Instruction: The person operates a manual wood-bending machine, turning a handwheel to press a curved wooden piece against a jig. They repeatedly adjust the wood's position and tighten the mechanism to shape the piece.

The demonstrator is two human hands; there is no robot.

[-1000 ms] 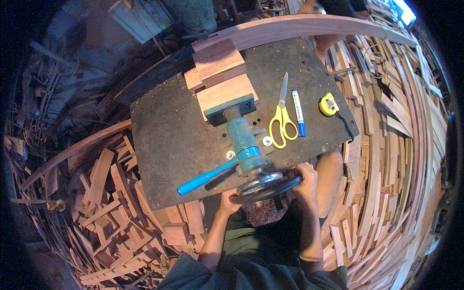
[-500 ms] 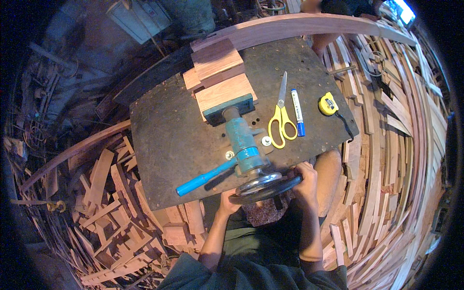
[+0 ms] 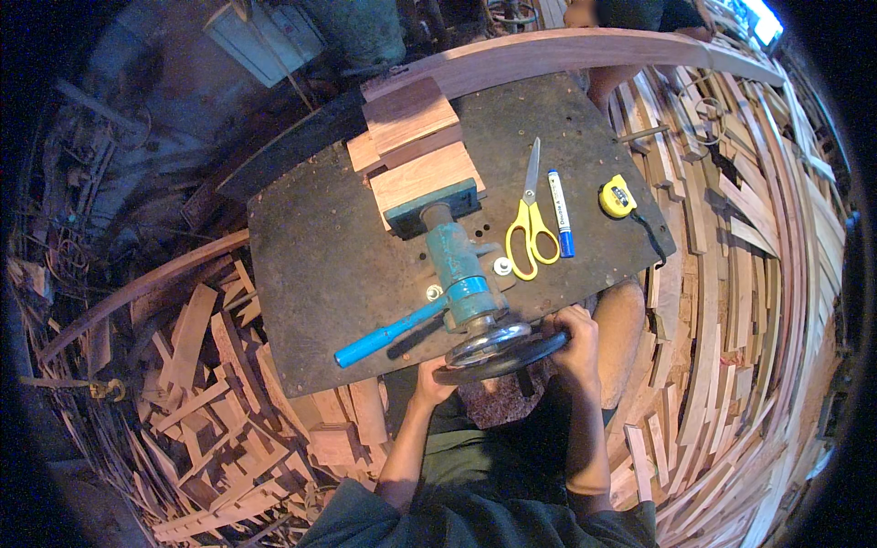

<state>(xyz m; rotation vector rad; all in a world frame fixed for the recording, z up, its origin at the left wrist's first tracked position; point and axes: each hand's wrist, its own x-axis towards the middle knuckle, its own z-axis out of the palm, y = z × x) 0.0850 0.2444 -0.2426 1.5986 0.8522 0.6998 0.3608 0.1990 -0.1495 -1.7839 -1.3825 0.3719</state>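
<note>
- Your L hand (image 3: 433, 384) is clamped on the L end of a black-rimmed wheel (image 3: 507, 363), at the near edge of the table (image 3: 311, 256); some fingers are hidden under the rim.
- Your R hand (image 3: 575, 345) is clamped on the wheel's R end, a bit farther from your body than the L. So the wheel sits btwn your hands, touching both, above your lap.
- Just beyond the wheel, pointing away from you: a teal clamp (image 3: 454, 256) w/ a flat plate at its far end. A blue handle (image 3: 388, 333) sticks out to its L, well apart from your fingers.
- Past the plate, approx. straight ahead: a light wood block (image 3: 425, 178), then a thicker brown block (image 3: 411, 114) right behind it. Both are out of reach of your hands as they're placed now.
- R of the clamp, on the tabletop: yellow-handled scissors (image 3: 527, 233), a white marker w/ blue cap (image 3: 560, 215) just beside, then a yellow tape measure (image 3: 618, 196) near the R edge.
- Far edge: a long curved board (image 3: 566, 53).
- Floor, both sides: wood scraps (image 3: 192, 384) L, long strips (image 3: 703, 347) R.
</note>
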